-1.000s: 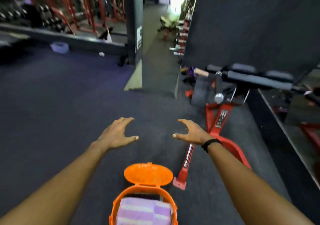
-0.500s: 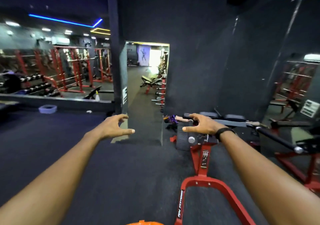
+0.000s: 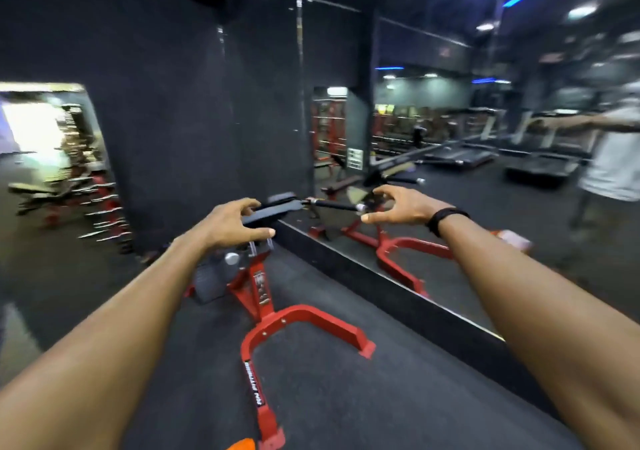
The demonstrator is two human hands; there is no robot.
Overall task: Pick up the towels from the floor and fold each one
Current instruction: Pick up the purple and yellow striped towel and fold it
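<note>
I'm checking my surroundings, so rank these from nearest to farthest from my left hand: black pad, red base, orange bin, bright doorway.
1. Black pad, right beside the left hand.
2. Red base, on the floor below.
3. Orange bin, bottom edge.
4. Doorway, far left.

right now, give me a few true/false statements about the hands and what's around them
1. Both hands hold a towel. False: the left hand and the right hand hold nothing, fingers spread and loosely bent.
2. A black band sits on the right wrist. True: the wristband shows there.
3. The bench frame on the floor is blue. False: it is red.
4. A mirror stands to the right of the bench. True.
5. A towel lies on the floor by the bench. False: no towel shows in this view.
</note>
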